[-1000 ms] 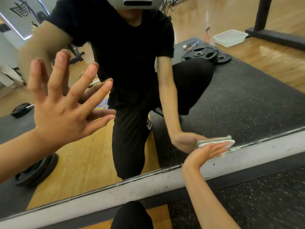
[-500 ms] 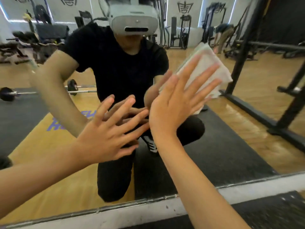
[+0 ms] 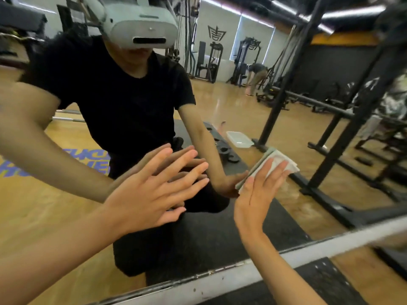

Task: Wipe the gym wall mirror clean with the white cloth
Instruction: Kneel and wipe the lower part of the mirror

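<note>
Soft, light white cloth (image 3: 279, 160) is best pinned mid-fold by the right hand's (image 3: 257, 194) straight fingers against the mirror (image 3: 242, 102); left hand (image 3: 152, 194) splayed, empty.

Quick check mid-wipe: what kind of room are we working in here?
A gym, almost certainly. The mirror reflects cable machines at the far wall, a black steel rack and weight plates lying on a rubber mat.
</note>
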Tool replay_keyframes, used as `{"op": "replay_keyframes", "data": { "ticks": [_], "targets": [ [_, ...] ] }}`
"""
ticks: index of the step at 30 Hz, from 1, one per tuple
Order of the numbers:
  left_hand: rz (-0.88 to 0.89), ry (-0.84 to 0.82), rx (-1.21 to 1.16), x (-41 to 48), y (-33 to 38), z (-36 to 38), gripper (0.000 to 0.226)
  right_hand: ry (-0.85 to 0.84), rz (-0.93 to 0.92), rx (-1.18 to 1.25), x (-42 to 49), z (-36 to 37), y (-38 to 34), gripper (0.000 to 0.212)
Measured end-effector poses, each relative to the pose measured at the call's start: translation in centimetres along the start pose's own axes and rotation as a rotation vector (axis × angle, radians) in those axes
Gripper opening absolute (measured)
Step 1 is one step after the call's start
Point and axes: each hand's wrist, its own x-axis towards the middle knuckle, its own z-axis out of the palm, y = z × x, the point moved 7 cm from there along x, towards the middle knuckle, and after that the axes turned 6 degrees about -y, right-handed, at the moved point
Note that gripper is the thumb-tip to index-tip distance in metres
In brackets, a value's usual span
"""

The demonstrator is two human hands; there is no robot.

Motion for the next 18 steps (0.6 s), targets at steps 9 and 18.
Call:
{"op": "replay_keyframes", "data": {
  "ticks": [9, 18],
  "targets": [
    [-0.015, 0.025, -0.072, 0.0, 0.1, 0.1, 0.088, -0.038, -0.737, -0.200, 6.8, -1.7, -21.1, 0.053],
    [-0.004, 0.012, -0.020, -0.1, -0.2, 0.2, 0.085, -0.042, -0.933, -0.336, 8.4, -2.9, -14.5, 0.054]
  ]
}}
